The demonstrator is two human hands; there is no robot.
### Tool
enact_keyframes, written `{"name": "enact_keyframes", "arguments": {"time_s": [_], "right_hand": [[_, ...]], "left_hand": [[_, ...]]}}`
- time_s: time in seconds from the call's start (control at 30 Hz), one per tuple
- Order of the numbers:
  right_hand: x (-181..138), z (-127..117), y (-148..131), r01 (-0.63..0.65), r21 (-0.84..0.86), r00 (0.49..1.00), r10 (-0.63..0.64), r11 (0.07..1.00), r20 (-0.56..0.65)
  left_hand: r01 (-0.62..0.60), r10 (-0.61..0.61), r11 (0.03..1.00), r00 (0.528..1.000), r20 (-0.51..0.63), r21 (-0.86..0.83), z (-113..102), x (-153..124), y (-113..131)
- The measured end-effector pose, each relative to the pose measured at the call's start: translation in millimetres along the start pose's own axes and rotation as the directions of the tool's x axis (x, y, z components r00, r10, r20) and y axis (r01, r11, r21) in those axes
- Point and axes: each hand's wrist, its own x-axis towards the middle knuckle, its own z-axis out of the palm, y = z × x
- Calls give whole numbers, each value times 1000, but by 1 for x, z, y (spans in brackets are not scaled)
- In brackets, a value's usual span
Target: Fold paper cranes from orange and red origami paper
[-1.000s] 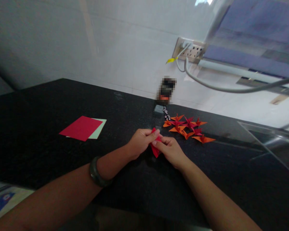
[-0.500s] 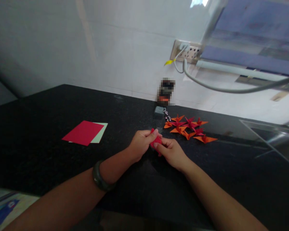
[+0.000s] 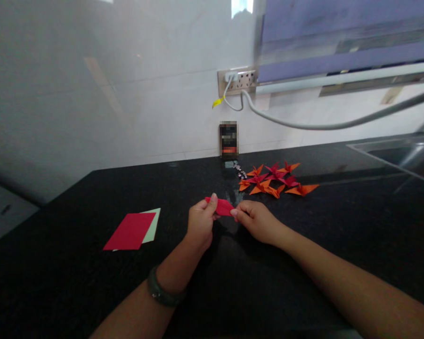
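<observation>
A small folded piece of red paper (image 3: pixel 222 206) is held between both my hands just above the black counter (image 3: pixel 74 278). My left hand (image 3: pixel 199 223) pinches its left end with thumb and fingers closed. My right hand (image 3: pixel 256 220) pinches its right end, fingers curled. The paper stretches almost level between the two pinches. A dark band sits on my left wrist.
Flat red and pale green paper sheets (image 3: pixel 132 230) lie to the left. Several folded orange and red paper cranes (image 3: pixel 273 180) sit behind my hands. A small blurred dark object (image 3: pixel 228 139) stands against the white wall under a socket (image 3: pixel 236 81) with a grey cable. A sink edge (image 3: pixel 392 155) is at right.
The view has swung, so the counter now looks level. My hands have drawn apart a little and the red paper is now stretched sideways between them.
</observation>
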Motion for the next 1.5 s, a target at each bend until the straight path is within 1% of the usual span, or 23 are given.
{"name": "enact_keyframes", "arguments": {"time_s": [0.07, 0.13, 0.23, 0.3, 0.37, 0.43, 0.5, 0.57, 0.6, 0.63, 0.7, 0.77, 0.83, 0.9, 0.97, 1.07, 1.13, 1.2, 1.27, 1.33, 1.5], "right_hand": [[1, -3, 1, -4, -31, 1000, 4, 1000, -22], [1, -5, 2, 8, -17, 1000, -8, 1000, -10], [2, -4, 3, 20, 58, 1000, -19, 998, -20], [2, -2, 5, 4, 129, 998, 5, 992, -70], [2, -1, 6, 10, 164, 989, 14, 986, -146], [1, -2, 6, 82, 106, 973, -57, 991, -223], [0, -3, 5, 185, -21, 948, -184, 982, -260], [-2, -5, 4, 269, -128, 930, -292, 955, -224], [-3, -6, 3, 296, -160, 926, -324, 942, -196], [-4, -6, 3, 315, -181, 924, -345, 932, -168], [-4, -5, 2, 334, -187, 924, -360, 924, -129], [-4, -4, 2, 324, -145, 932, -342, 935, -124], [-3, -1, 2, 281, -79, 944, -291, 956, -155], [-2, 1, 4, 206, -18, 957, -205, 978, -208], [0, 3, 5, 112, 35, 962, -100, 993, -252], [1, 4, 6, 21, 104, 965, 7, 994, -264], [1, 4, 5, 9, 130, 969, 24, 991, -247], [1, 3, 5, 21, 120, 969, 9, 993, -246], [2, 2, 6, 42, 90, 964, -16, 995, -265], [2, 1, 6, 36, 81, 957, -11, 996, -289], [3, 1, 7, -12, 106, 954, 43, 994, -297]], "left_hand": [[-15, 16, 1000, 999, -38, 25, -1, 1, 0], [-21, 22, 999, 999, -47, 28, -3, 3, 1], [-4, 4, 1000, 1000, -13, 7, -5, 4, 1], [25, -25, 1000, 999, 26, 4, -5, 4, 1], [59, -59, 998, 996, 61, 12, -5, 3, 1], [102, -103, 995, 990, 101, 16, -5, 2, 0], [153, -151, 988, 980, 130, 0, -4, 1, 0], [192, -184, 980, 973, 139, -43, -3, 1, 0], [200, -189, 977, 972, 139, -70, -3, 1, 1], [203, -187, 975, 971, 149, -95, -3, 1, 1], [205, -178, 971, 963, 204, -121, -3, 1, 2], [211, -171, 970, 945, 277, -118, -3, 0, 2], [220, -178, 971, 930, 321, -97, -3, 0, 1], [220, -189, 973, 929, 320, -64, -3, -1, 0], [203, -190, 979, 936, 295, -14, -3, -2, -1], [156, -169, 985, 953, 251, 73, -4, -3, -2], [112, -141, 985, 960, 240, 132, -4, -3, -3], [60, -106, 979, 966, 237, 194, -4, -3, -4], [20, -81, 967, 969, 232, 252, -3, -4, -4], [8, -79, 958, 969, 234, 288, -2, -5, -5], [-22, -47, 975, 952, 302, 220, 3, -8, -5]]}}
